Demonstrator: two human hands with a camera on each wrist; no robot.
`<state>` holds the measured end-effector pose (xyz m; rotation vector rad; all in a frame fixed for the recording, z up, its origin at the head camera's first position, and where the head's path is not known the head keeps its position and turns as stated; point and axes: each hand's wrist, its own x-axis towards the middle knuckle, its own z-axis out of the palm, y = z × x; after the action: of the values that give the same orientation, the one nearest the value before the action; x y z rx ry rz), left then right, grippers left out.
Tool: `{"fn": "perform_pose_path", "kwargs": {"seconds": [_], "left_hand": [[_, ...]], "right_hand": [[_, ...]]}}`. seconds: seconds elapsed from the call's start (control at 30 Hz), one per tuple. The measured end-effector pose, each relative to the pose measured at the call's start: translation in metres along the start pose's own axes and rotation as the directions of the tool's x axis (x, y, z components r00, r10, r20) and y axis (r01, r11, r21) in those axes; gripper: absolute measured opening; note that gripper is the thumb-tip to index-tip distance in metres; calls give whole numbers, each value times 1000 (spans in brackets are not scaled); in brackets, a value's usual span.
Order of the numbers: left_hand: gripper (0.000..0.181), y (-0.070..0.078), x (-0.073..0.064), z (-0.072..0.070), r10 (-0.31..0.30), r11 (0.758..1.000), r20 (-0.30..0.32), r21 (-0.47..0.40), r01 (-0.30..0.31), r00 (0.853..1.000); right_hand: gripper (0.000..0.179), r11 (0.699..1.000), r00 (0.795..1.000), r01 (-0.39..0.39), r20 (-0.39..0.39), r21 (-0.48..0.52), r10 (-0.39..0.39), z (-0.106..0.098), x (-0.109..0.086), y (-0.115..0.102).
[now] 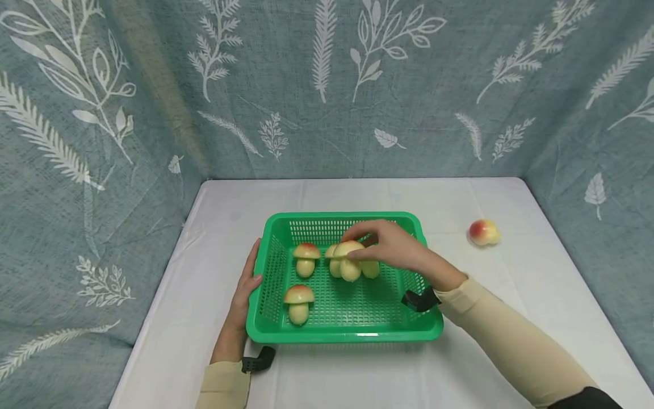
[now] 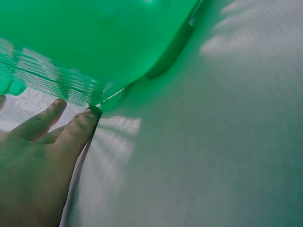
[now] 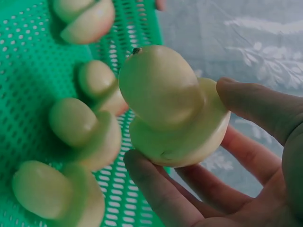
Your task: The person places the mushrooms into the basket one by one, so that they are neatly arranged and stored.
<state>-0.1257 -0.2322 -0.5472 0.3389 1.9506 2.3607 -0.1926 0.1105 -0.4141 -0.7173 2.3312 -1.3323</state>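
My right hand (image 1: 390, 244) pinches a pale yellow toy mushroom (image 3: 163, 90) between thumb and fingers, over the back middle of a green plastic basket (image 1: 352, 336). In the right wrist view its round stem faces the camera and the fingertips press on the cap. Several similar mushrooms with reddish caps lie in the basket, one at the front left (image 1: 298, 304) and one at the back left (image 1: 306, 259). Others are partly hidden behind the held one. My left hand (image 1: 242, 295) holds the basket's left side, thumb over the rim, fingers along the outer wall.
A red and yellow rounded toy fruit (image 1: 484, 232) lies on the white tablecloth (image 1: 536, 318), right of the basket. Blue-grey curtain (image 1: 286, 136) with white leaf prints stands behind the table and along both sides.
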Motion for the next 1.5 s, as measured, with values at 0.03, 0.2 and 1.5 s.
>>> {"fn": "perform_pose_path", "kwargs": {"seconds": [0.03,0.2,1.5], "left_hand": [[78,0,0,0,0,1000,0,0,0,1000],[77,-1,1,-1,1,1000,6,5,-1,1000],[78,0,-1,-1,-8,1000,-8,2,8,1000]], "right_hand": [[30,1000,1000,-4,11,-16,4,3,2,0],[31,995,999,-12,48,-103,17,16,8,1],[15,986,979,-4,203,-169,38,68,13,16]]}}
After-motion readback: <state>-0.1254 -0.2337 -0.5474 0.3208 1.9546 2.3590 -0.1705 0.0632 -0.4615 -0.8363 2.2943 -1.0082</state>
